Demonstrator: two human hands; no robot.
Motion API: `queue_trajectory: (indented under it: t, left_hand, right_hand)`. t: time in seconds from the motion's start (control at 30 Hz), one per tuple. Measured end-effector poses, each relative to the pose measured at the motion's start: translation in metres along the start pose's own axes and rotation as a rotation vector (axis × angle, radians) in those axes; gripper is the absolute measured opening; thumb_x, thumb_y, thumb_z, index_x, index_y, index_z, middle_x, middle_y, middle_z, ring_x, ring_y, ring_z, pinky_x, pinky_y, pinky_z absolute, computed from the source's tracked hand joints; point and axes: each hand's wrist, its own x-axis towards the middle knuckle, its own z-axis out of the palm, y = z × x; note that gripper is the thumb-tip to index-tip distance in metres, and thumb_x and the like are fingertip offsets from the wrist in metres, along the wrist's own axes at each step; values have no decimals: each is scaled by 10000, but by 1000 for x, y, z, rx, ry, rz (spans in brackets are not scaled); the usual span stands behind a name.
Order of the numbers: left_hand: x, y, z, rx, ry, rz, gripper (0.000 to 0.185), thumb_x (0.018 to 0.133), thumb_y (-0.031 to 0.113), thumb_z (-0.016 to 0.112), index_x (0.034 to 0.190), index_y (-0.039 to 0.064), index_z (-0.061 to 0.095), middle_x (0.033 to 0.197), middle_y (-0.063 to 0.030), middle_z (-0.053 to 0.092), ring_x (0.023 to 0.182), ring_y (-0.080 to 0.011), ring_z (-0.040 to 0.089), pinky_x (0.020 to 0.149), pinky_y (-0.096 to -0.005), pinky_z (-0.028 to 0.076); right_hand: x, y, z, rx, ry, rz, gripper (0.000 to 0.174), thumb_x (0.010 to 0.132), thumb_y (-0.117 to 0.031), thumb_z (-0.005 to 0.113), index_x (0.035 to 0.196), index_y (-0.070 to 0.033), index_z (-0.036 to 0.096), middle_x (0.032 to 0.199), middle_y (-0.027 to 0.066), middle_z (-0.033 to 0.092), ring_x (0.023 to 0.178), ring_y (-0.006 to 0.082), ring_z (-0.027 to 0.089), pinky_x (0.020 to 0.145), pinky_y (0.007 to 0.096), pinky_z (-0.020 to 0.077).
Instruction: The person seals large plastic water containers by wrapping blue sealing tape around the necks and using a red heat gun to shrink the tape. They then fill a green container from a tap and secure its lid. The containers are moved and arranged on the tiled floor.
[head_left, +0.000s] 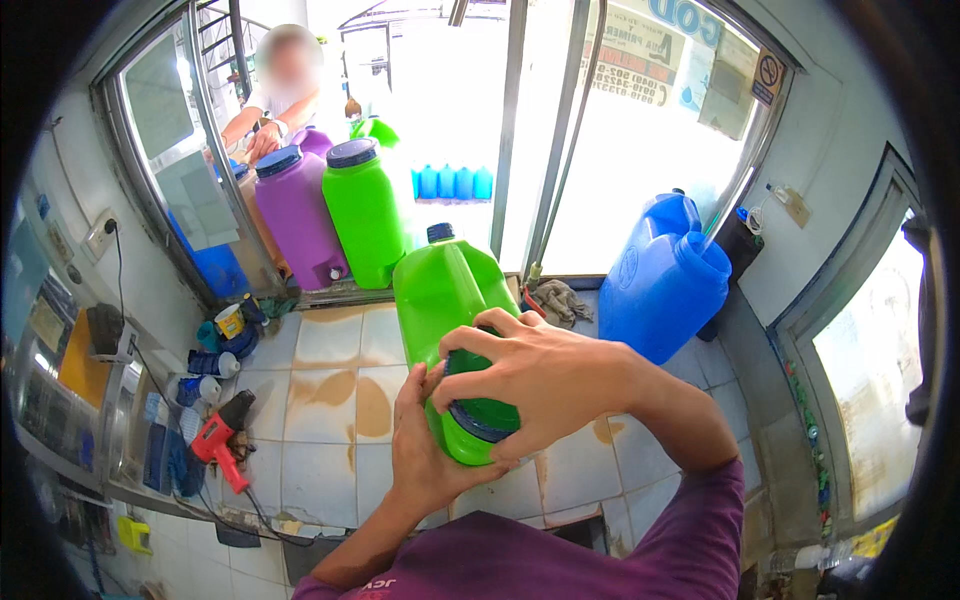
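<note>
Directly in front of me a bright green plastic water jug (431, 292) stands on the tiled counter, with its moulded handle and a small dark cap (440, 232) on the far side. My left hand (424, 450) is wrapped around the near left side of the jug, just below its wide mouth. From above and the right, my right hand (555, 367) spreads its fingers around the rim of a dark blue screw cap (480, 426) on that mouth. The middle of the cap looks green; part of it is hidden under my fingers.
Purple (296, 217) and green jugs (361, 210) stand at the doorway, near a person (289, 90). A blue jug (652, 277) is at right, beside a rag (562, 301). A red heat gun (221, 442), its cord, and tape rolls (214, 364) lie left.
</note>
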Motion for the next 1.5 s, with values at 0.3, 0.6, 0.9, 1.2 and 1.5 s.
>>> queue_trajectory:
  t: [0.3,0.6,0.9,1.2,1.5]
  left_hand:
    - [1,-6,-10,-53,22,-23,1431,527,419,1036,1571,-70,189,1488,-250,485,1380,-390,506,1162,-470,405]
    - [53,-50,-28,-71,-10,-31,1380,500,370,1044,1564,-44,269,1460,-251,539,1386,-373,526,1161,-455,429]
    - [70,-55,-25,-205,-36,-42,1330,484,275,1042,1561,-7,315,1451,-197,556,1346,-321,548,1152,-435,442]
    - [71,-52,-27,-184,-44,-48,1333,494,290,1036,1573,-6,312,1488,-165,494,1361,-294,520,1158,-441,444]
    - [67,-52,-25,-254,-32,-67,1336,489,256,1039,1565,-12,294,1456,-192,531,1322,-320,543,1155,-442,429]
  right_hand:
    - [-56,163,86,237,734,511,692,729,-505,853,1279,-147,634,1402,131,530,1376,374,461,1140,552,385]
    - [-30,172,378,178,211,1375,870,794,-803,681,1456,-256,540,1655,179,293,1477,552,241,1109,788,265]
    - [43,76,85,161,858,311,850,833,-670,708,1316,23,617,1395,217,558,1312,363,527,1097,516,430]
    - [67,44,67,3,699,199,859,767,-608,692,1277,77,602,1291,200,574,1257,329,527,1052,463,427]
    - [62,37,56,13,867,182,908,711,-586,754,1326,45,536,1314,194,537,1313,346,470,1084,473,409]
